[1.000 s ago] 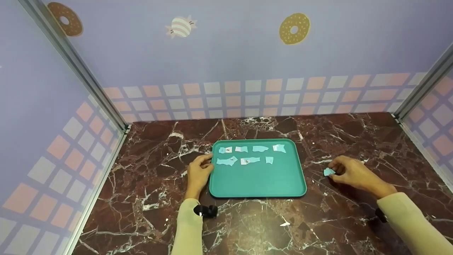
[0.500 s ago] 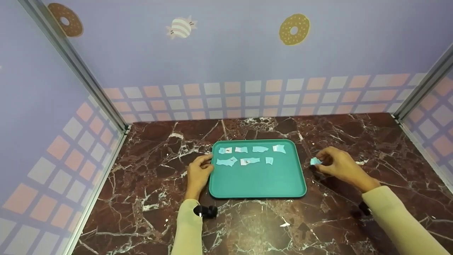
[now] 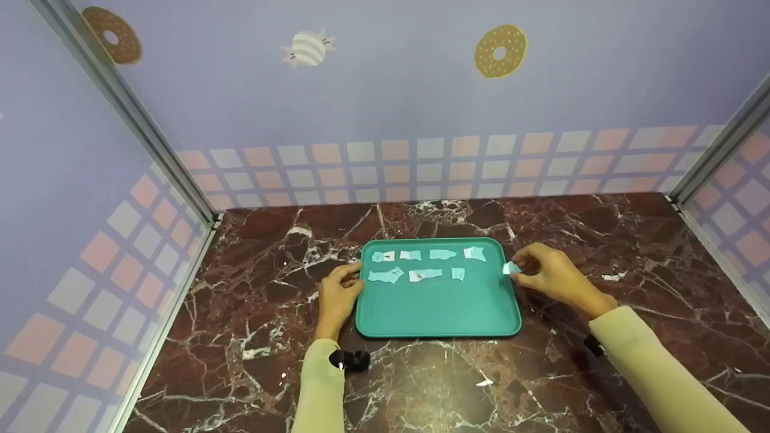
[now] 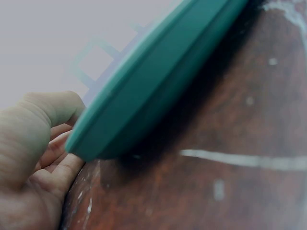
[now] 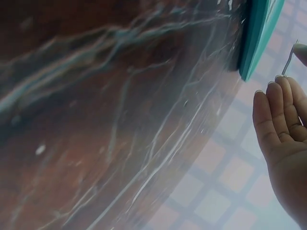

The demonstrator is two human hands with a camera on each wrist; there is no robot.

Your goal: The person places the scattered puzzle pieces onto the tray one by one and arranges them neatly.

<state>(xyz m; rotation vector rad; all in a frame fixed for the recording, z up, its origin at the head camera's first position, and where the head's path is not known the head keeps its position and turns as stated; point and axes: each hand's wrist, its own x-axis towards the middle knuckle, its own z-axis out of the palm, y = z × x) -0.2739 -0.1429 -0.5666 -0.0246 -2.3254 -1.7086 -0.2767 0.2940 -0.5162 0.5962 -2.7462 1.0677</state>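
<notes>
A green rectangular tray (image 3: 439,310) lies on the table with torn light-blue paper pieces in two rows, several in the back row and three in front. My left hand (image 3: 337,297) holds the tray's left rim; in the left wrist view its thumb lies over the tray edge (image 4: 139,96) and fingers reach under it. Between thumb and fingertips, my right hand (image 3: 556,276) pinches another torn paper piece (image 3: 511,268), which overlaps the tray's right rim in the head view. From the right wrist, that paper shows edge-on as a thin line.
The brown marbled tabletop (image 3: 271,361) surrounds the tray. A purple back wall (image 3: 397,102) with printed squares and side panels enclose it. A black wrist camera (image 3: 352,359) sits on the left sleeve, near the tray's front left corner.
My right hand has moved left with the paper piece, from the table right of the tray to the tray's right rim. The left hand and the tray have stayed put.
</notes>
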